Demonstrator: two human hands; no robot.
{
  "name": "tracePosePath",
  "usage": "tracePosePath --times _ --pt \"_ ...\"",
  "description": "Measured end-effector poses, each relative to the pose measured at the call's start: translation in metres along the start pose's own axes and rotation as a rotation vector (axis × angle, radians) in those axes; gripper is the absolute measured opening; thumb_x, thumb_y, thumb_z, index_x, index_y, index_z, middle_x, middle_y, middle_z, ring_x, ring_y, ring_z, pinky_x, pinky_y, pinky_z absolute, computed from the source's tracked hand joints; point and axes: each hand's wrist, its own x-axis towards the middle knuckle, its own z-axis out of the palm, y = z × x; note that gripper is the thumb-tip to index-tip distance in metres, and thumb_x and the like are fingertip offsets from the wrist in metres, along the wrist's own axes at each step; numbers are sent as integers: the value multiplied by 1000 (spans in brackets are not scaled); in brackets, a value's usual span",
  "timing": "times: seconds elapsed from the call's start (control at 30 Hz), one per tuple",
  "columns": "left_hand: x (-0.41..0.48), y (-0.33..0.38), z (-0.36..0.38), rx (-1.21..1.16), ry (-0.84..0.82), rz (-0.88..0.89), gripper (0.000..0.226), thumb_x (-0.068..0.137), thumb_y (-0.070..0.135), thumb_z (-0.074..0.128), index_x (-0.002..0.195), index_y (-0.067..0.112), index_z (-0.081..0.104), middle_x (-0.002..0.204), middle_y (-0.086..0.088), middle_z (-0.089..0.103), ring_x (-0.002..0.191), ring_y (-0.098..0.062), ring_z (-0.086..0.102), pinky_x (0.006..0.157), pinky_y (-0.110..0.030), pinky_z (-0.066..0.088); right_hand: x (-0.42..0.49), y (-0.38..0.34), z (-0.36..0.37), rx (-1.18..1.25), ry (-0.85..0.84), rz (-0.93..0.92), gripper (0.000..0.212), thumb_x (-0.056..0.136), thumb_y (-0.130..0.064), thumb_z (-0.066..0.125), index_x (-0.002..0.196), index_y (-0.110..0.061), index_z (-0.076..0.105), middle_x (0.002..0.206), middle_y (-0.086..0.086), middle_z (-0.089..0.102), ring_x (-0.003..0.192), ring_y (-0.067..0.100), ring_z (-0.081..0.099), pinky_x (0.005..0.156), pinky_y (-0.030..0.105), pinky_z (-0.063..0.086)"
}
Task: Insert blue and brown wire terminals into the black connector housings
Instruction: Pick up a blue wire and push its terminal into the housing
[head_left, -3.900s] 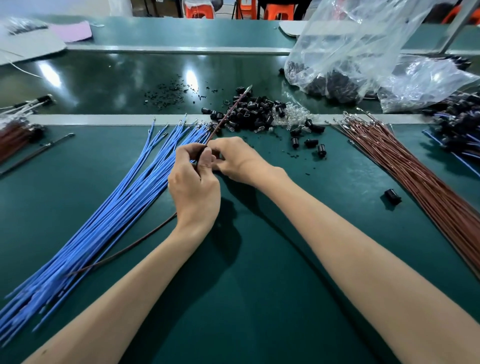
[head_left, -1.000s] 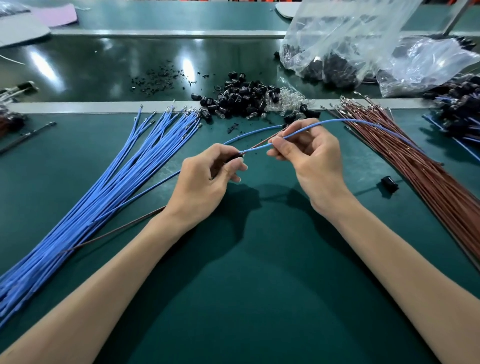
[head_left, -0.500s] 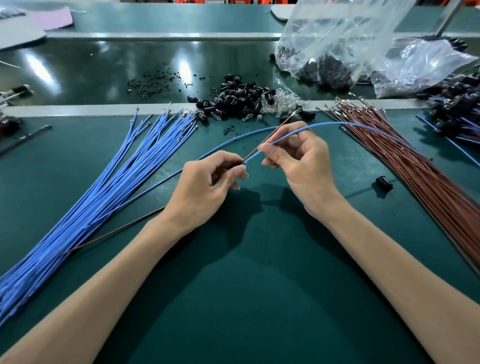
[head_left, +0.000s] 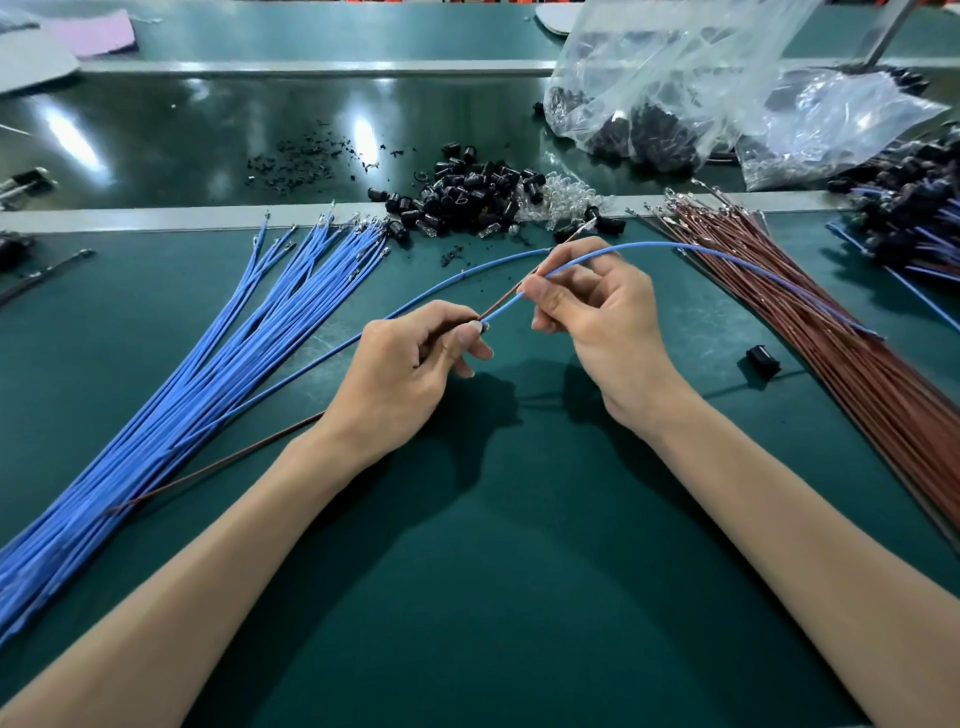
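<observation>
My left hand (head_left: 410, 364) pinches a small black connector housing (head_left: 484, 326) at its fingertips; most of the housing is hidden. A brown wire (head_left: 218, 462) runs from the lower left under that hand, and its terminal end (head_left: 584, 226) sticks out up to the right. My right hand (head_left: 597, 322) pinches a blue wire (head_left: 727, 254) close to the housing. This wire arcs right over the brown wire bundle (head_left: 841, 353). The blue wire's end meets the housing at my left fingertips. Another blue wire (head_left: 395, 314) curves from the blue wire bundle (head_left: 208, 374) to behind my right hand.
A pile of black housings (head_left: 467, 195) and clear parts (head_left: 566, 200) lies on the grey strip behind my hands. One loose housing (head_left: 762, 359) sits at the right. Plastic bags (head_left: 675, 88) stand at the back right, with wired assemblies (head_left: 914, 208) at the far right.
Earlier both hands worked on the brown wire alone. My right hand has since picked up a blue wire and brought its end to the housing in my left hand.
</observation>
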Motion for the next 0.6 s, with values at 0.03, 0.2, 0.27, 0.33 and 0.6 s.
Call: tracePosePath --times 0.03,0.2,0.27,0.33,0.6 --pt "0 0 0 9 -6 3 9 95 9 54 95 15 61 77 10 68 60 -8 61 64 -9 43 0 1 0 -6 0 3 19 85 -3 66 80 -18 56 61 -9 61 52 6 55 59 19 48" --pt "0 -1 -2 -7 2 -35 12 96 10 52 93 16 61 71 6 64 55 -7 54 60 -12 43 -3 2 4 -17 -76 37 20 88 -2 64 81 -19 55 63 -10 63 52 5 55 58 17 47" --pt "1 0 -2 -19 -5 -47 13 96 11 52 92 19 61 70 6 63 55 -7 52 60 -16 44 -2 1 4 -23 -40 10 19 87 -3 65 81 -18 56 61 -12 61 53 5 55 58 18 47" --pt "1 2 -2 -22 -11 -47 13 96 12 53 93 22 61 70 5 62 55 -8 52 60 -20 45 -3 1 5 -21 5 -9 18 86 -3 66 80 -17 57 59 -13 59 53 5 55 58 19 47" --pt "1 2 -2 41 -30 7 23 90 8 62 112 13 66 82 2 59 64 -13 48 61 -17 38 -3 2 8 16 71 -12 22 84 -5 70 74 -24 63 95 -8 62 82 1 62 66 17 50"
